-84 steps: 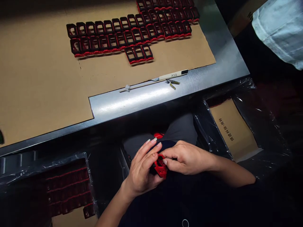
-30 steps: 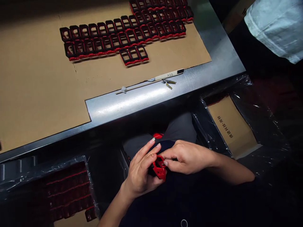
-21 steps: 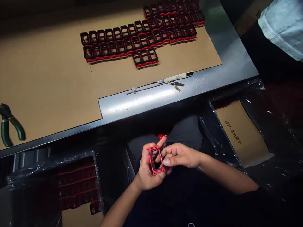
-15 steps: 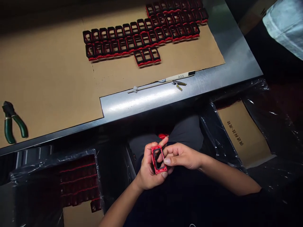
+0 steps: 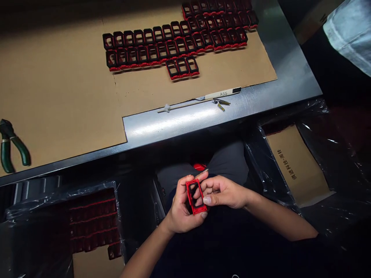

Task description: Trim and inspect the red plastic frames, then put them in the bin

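The left hand (image 5: 183, 213) grips a red-and-black frame (image 5: 199, 210) from its side, thumb at the lower end and a finger over the top. The right hand (image 5: 227, 192) is drawn in narrow, its thumb at the frame's right edge and its fingers curled behind, seemingly pinching that edge. A second ago the frame was tilted and its opening largely hidden; now it is turned so that the rectangular opening faces up towards the eye, which appears to expose the inner rim for looking over or working on.

The fingertips behind the frame are partly hidden, so whether they hold anything small cannot be told. A red object (image 5: 199, 166) above the hands is mostly covered.

Further out, on the table (image 5: 292, 58), rows of similar frames (image 5: 152, 61) stand on cardboard (image 5: 72, 96), the farthest sinking into shadow. Pliers (image 5: 8, 129) have come into view, cut off by the left edge. The lined box (image 5: 115, 193) at lower left is dark, its contents hard to make out.
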The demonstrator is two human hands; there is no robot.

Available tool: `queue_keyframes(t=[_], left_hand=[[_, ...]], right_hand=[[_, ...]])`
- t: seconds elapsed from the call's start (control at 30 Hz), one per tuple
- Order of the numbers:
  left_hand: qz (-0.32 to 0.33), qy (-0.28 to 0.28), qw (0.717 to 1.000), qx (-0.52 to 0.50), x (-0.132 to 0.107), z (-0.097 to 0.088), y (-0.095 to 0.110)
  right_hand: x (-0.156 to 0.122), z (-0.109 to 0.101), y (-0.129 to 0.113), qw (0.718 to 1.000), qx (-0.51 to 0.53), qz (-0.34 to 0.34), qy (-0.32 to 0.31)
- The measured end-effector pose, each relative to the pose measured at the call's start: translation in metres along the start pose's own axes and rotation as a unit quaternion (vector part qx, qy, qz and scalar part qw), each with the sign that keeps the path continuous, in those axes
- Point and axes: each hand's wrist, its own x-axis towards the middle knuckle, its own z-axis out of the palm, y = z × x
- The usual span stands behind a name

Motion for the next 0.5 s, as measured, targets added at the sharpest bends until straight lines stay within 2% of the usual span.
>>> queue_keyframes(t=[0.5], left_hand=[[-0.009, 0.019, 1.000, 0.008, -0.0022, -0.0004, -0.0040]], right_hand=[[0.0001, 0.0039, 0.0003, 1.000, -0.023, -0.014, 0.013]])
